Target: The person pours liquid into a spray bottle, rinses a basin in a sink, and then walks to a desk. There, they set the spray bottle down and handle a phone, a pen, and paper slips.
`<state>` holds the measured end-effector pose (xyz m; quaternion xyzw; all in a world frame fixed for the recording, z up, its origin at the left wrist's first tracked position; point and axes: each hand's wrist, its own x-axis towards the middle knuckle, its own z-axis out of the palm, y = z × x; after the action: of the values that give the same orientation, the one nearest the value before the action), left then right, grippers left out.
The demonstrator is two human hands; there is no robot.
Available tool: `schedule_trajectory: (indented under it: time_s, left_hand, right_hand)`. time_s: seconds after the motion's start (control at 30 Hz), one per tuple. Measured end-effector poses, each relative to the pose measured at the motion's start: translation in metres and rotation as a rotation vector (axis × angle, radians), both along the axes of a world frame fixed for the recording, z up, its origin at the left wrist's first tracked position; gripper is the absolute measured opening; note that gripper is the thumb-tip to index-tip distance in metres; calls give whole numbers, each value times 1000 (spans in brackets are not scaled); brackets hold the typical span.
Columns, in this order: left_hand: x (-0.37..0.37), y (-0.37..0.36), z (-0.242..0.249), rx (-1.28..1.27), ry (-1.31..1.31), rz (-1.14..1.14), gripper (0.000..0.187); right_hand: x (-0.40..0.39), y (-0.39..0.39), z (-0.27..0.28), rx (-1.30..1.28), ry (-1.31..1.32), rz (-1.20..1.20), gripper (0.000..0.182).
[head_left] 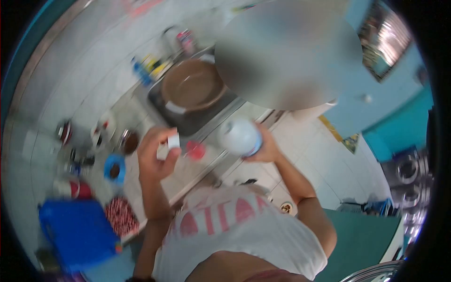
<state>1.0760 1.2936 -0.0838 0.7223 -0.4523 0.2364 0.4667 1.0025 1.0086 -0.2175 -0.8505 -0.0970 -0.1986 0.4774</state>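
On the left, my left hand (156, 152) pinches a small white cap-like piece (174, 141) between thumb and fingertips. My right hand (268, 146) is wrapped round the side of a large whitish plastic bottle (237, 136) with a blue band low down. The bottle's neck points up toward me, tilted a little to the left; blur hides whether its mouth is uncovered. Between the two hands, a small red item (195, 150) lies on the counter (171, 181), apart from both. A gap separates the white piece from the bottle.
A brown basin (192, 87) sits in the metal sink (188, 123) ahead. Leftward stand a blue dish (114, 169), a round container (128, 142), a patterned cloth (121, 216) and a blue board-like item (77, 235). A green surface (359, 230) is at lower right.
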Motion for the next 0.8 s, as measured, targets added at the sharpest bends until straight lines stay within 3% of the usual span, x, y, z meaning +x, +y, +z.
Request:
schedule_trajectory:
  time_s: [0.07, 0.17, 0.3, 0.67, 0.8]
  left_hand:
    - [-5, 41, -27, -120, 80, 163, 25]
    - [-23, 91, -50, -273, 229, 334, 25]
    - [-51, 136, -73, -432, 278, 587, 26]
    - [-94, 170, -86, -569, 322, 777, 30]
    - [-99, 173, -89, -609, 334, 744, 30]
  right_hand:
    - [8, 8, 5, -96, 12, -30, 94]
    - [28, 19, -2, -2, 80, 29, 92]
    - [51, 28, -4, -197, 62, 37, 90]
    - [82, 40, -38, -568, 179, 145, 94]
    - [82, 43, -32, -658, 192, 138, 95]
